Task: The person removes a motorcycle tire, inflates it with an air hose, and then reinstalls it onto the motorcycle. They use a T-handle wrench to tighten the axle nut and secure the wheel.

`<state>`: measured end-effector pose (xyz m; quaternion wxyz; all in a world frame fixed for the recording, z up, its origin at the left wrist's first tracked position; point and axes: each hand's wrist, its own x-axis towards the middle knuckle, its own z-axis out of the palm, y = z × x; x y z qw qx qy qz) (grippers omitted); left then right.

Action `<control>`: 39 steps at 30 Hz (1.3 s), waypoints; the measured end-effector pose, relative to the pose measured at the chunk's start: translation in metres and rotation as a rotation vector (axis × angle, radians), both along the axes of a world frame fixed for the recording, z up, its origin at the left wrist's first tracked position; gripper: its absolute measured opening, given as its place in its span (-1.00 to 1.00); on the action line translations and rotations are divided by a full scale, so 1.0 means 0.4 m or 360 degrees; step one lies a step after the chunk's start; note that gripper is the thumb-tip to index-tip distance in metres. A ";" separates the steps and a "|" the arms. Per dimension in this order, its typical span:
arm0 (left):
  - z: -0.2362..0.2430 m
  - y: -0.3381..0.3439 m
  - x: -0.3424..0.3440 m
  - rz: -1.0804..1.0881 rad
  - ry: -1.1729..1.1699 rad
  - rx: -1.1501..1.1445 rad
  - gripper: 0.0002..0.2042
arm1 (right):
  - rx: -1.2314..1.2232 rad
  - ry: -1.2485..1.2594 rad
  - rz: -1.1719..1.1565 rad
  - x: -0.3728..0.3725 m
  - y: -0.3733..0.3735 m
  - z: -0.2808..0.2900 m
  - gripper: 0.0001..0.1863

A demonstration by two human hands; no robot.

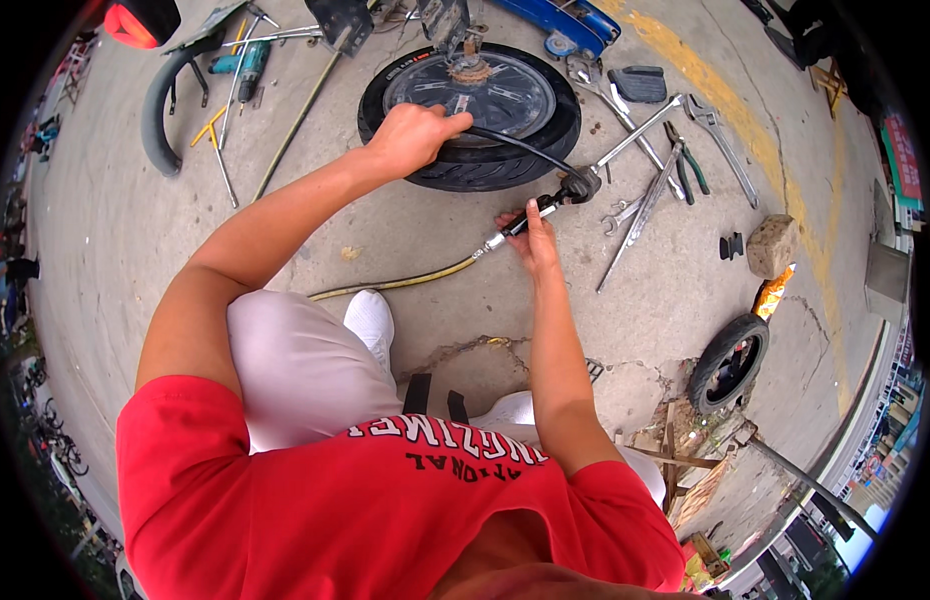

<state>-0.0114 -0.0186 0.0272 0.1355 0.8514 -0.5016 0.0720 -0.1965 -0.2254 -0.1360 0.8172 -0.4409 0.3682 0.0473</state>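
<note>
From afar I watched the left hand grasp a black hose over the wheel; its end was hidden, so I couldn't quite tell what it met. The right hand gripped the inflator beside the tyre. An adjustable wrench and 1 pair of pliers crowded rightward, near a stone block.

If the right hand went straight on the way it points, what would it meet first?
Beyond the black-and-silver air-hose handle in its grip, the right hand would probably meet the near edge of the black rubber tyre; depth is unclear, so it might pass above.
</note>
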 end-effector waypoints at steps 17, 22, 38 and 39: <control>0.007 0.023 0.003 0.0391 0.0668 -0.0202 -0.78 | -0.2999 -0.0926 0.0952 0.241 0.090 0.499 -0.65; -0.030 0.051 0.036 0.0257 0.0818 -0.0445 -0.82 | -0.2724 -0.1090 0.1089 0.287 0.075 0.452 -0.73; -0.022 0.039 0.002 0.0196 0.0554 -0.0483 -0.83 | -0.1818 -0.0289 0.1392 0.357 0.097 0.492 -0.73; -0.033 0.041 0.003 0.0202 0.0502 -0.0439 -0.80 | -0.1804 -0.0300 0.1384 0.355 0.102 0.496 -0.73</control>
